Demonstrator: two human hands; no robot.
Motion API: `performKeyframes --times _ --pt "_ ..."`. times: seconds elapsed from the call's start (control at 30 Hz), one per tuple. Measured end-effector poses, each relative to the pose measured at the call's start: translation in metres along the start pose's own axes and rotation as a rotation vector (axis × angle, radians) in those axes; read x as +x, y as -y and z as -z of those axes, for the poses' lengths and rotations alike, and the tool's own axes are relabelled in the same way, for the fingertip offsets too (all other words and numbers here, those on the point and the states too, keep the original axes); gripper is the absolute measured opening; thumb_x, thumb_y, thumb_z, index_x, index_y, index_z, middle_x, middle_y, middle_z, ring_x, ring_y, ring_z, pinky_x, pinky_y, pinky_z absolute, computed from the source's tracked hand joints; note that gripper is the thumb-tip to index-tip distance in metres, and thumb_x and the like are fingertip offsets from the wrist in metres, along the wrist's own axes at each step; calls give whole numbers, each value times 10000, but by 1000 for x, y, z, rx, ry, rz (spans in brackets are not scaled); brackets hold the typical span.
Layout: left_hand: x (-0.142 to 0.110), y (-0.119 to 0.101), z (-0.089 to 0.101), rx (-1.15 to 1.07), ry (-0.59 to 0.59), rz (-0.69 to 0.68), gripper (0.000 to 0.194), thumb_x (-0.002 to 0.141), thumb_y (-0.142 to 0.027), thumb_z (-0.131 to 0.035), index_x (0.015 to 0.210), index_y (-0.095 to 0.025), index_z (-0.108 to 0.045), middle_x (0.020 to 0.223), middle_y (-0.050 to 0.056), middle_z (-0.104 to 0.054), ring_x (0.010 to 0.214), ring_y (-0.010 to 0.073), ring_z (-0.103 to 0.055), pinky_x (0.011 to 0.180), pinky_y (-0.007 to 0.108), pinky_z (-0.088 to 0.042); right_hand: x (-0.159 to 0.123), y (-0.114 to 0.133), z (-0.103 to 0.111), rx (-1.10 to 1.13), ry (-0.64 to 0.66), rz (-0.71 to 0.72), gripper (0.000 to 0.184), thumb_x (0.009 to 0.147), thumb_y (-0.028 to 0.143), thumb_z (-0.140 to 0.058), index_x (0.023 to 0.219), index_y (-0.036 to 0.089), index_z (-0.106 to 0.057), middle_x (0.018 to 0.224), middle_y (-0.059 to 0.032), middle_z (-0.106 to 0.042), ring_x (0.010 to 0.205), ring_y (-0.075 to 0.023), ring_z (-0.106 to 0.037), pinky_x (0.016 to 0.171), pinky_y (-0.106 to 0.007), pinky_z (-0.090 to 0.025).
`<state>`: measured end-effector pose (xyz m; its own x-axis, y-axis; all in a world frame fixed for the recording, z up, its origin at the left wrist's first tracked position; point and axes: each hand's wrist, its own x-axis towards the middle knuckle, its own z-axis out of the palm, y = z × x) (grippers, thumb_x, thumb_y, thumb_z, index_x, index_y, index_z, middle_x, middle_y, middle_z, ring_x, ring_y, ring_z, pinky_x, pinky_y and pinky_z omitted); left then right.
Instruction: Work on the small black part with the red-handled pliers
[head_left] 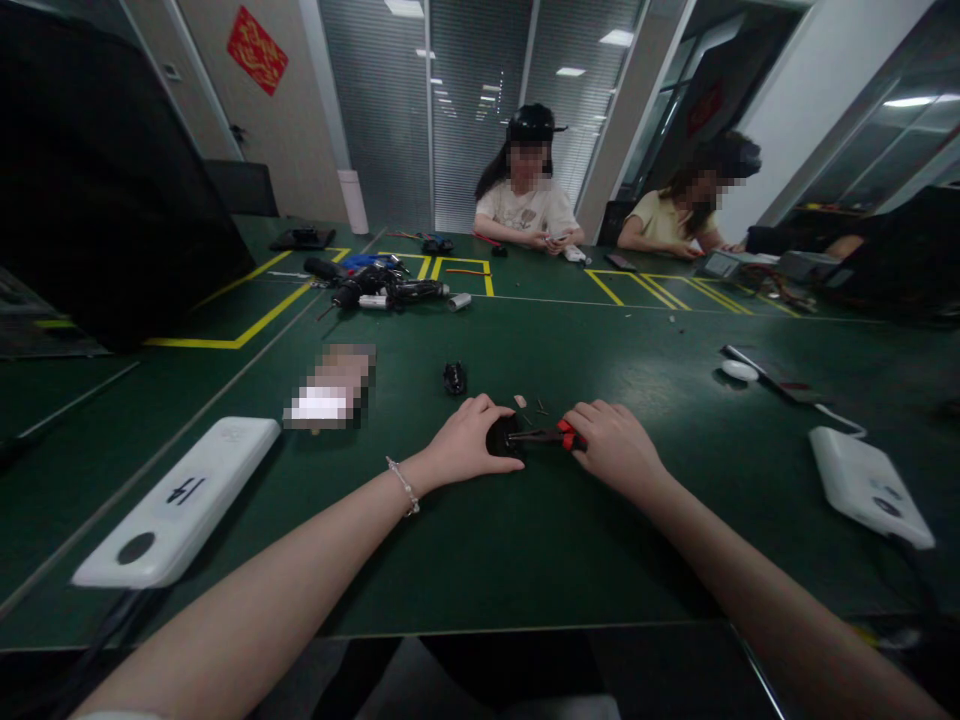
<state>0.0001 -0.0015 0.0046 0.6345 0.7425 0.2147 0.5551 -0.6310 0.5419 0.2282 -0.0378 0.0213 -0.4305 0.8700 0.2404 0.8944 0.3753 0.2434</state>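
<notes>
On the green table, my left hand (469,440) curls around a small dark part (504,436), with thumb and fingers on its two sides; I cannot make out its kind. My right hand (611,440) is closed on long-nose pliers (566,436) with red and black handles. The jaws point left and reach the dark part. Just beyond them lie a small pale scrap (520,401) and some thin dark bits (541,406). Farther away, left of centre, stands a small black component (454,378).
White power banks lie at left (180,500) and right (870,485). A pixelated phone-like object (330,388) is near the left one. Tools and cables (375,280) are heaped farther back. Two people sit across the table. A dark screen (112,170) rises at left.
</notes>
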Motion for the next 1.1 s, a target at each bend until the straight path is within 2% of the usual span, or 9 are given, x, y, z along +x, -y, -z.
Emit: performKeyframes --times 0.63,0.9,1.1 --pt "0 1 -1 -1 0 -7 635 634 -544 -631 1155 -223 -462 1015 52 -454 925 241 -466 791 384 -421 1 1 0 39 -27 -15 279 661 188 -570 940 168 -571 914 -64 -589 826 -205 -499 727 -349 -384" --pt "0 1 0 -12 17 4 645 637 -559 -620 1161 -220 -459 1013 52 -454 920 239 -465 776 377 -430 0 1 2 21 -11 -15 245 669 181 -572 913 171 -576 900 -60 -597 805 -203 -502 707 -340 -382" --pt "0 3 -2 5 -14 -15 630 628 -545 -636 1140 -217 -471 1005 51 -455 918 239 -468 788 379 -427 1 2 3 11 -8 -21 201 678 171 -548 876 180 -578 847 -47 -597 779 -201 -502 679 -330 -371"
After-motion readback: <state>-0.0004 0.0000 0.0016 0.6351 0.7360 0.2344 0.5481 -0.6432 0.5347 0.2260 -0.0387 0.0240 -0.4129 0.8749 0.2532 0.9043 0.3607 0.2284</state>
